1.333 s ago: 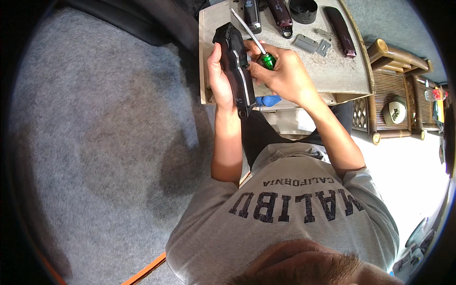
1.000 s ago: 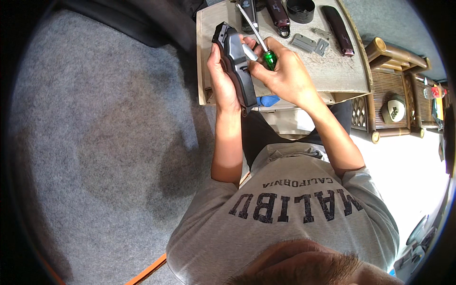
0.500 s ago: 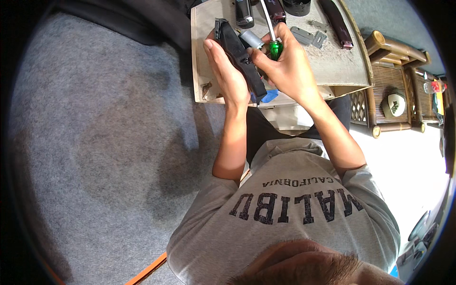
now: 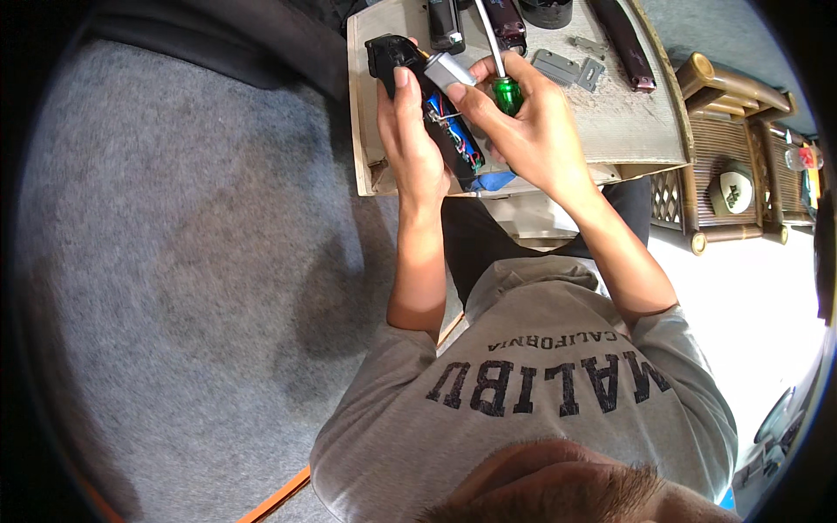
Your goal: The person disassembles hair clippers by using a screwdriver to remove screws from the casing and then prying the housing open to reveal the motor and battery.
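The black hair clipper body (image 4: 392, 59) lies in my left hand (image 4: 411, 139), fingers wrapped round it. Its open side faces up, showing a blue battery (image 4: 452, 129) and thin coloured wires. Between the thumb and fingers of my right hand (image 4: 542, 126) is a small silver motor (image 4: 448, 71), its brass-coloured shaft pointing at the clipper's head. A screwdriver with a green handle (image 4: 506, 96) is tucked in the same right hand, its shaft pointing away from me. Whether the motor touches the clipper body, I cannot tell.
On the worktable (image 4: 628, 135) lie a black clipper (image 4: 445, 24), a dark red clipper part (image 4: 506, 24), a long dark red cover (image 4: 623, 44), a grey blade plate (image 4: 554, 66) and a round black container (image 4: 547, 10). Something blue (image 4: 495, 180) sits at the near edge. Bamboo furniture (image 4: 724, 157) stands right.
The clipper body has turned in my left hand, so its open side with battery and wires now shows. The motor, in my right fingers, has come toward the clipper's head.
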Motion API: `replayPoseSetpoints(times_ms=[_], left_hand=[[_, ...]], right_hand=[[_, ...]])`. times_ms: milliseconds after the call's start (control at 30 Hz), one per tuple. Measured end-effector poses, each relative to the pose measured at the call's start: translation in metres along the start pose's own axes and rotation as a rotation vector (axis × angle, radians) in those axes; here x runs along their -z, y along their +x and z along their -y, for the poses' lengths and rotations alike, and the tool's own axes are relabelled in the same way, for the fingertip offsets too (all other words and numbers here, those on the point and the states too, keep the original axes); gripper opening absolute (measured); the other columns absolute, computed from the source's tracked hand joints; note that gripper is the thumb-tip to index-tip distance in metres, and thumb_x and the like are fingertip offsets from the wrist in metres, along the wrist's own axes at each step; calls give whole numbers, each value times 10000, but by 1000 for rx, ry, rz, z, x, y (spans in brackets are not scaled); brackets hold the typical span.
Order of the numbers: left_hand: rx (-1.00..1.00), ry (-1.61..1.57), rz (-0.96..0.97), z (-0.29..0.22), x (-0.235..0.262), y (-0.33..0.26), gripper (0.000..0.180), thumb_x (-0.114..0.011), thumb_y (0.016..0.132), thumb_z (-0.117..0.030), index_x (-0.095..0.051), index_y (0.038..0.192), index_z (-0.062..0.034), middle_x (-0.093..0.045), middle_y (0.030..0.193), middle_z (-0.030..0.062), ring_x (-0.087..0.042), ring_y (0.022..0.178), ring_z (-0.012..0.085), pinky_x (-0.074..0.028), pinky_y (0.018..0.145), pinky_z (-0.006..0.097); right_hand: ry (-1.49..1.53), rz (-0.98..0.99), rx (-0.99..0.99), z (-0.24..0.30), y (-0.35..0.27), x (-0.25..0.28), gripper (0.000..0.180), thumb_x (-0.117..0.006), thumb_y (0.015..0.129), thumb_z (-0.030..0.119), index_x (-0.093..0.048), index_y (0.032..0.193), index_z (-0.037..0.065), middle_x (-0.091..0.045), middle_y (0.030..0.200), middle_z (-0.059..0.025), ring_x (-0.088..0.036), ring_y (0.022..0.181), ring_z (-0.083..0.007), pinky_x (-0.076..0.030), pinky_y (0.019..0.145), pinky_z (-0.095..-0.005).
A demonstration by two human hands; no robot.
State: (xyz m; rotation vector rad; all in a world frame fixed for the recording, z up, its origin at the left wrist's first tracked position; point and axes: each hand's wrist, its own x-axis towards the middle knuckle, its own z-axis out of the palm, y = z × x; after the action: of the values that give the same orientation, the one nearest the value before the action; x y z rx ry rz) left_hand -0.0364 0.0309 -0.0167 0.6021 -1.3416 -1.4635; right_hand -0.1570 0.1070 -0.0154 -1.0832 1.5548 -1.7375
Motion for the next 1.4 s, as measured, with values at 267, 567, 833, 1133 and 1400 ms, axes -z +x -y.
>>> replayPoseSetpoints(times_ms=[267,567,833,1133,1400], left_hand=[[119,-257,26,4,5,-3,618,-357,1115,-502,-431,1539,-58,-637,1254,210,-675,1114,366,-578,966,494],[108,-337,64,-2,3,-8,672,-390,1089,-489,-389,1577,-27,-632,1203,185,-640,1079,319,-543,963,467],[82,-235,119,-3,0,-7,691,-447,1069,-452,-392,1569,22,-590,1126,115,-599,990,237,-538,882,388],[121,-329,205,5,10,-5,627,-458,1072,-377,-395,1590,-29,-628,1136,98,-656,999,196,-569,906,365],[159,-116,187,0,5,-7,714,-458,1058,-456,-352,1616,-24,-605,1202,128,-624,1032,203,-553,946,393]], right_hand=[[54,81,-59,7,-1,2,383,-845,880,344,-666,955,14,-643,668,-72,-607,577,-128,-479,557,-323],[45,136,-37,6,-3,4,367,-880,864,307,-671,957,20,-663,727,-64,-609,647,-122,-496,601,-328],[37,95,64,2,-3,2,383,-901,850,313,-668,948,25,-669,757,-76,-628,671,-158,-515,629,-347],[26,72,73,5,-3,2,399,-906,844,318,-656,929,19,-657,745,-92,-640,668,-202,-520,636,-357],[23,-9,152,3,-6,1,394,-901,844,294,-646,941,10,-654,758,-86,-649,672,-210,-519,636,-357]])
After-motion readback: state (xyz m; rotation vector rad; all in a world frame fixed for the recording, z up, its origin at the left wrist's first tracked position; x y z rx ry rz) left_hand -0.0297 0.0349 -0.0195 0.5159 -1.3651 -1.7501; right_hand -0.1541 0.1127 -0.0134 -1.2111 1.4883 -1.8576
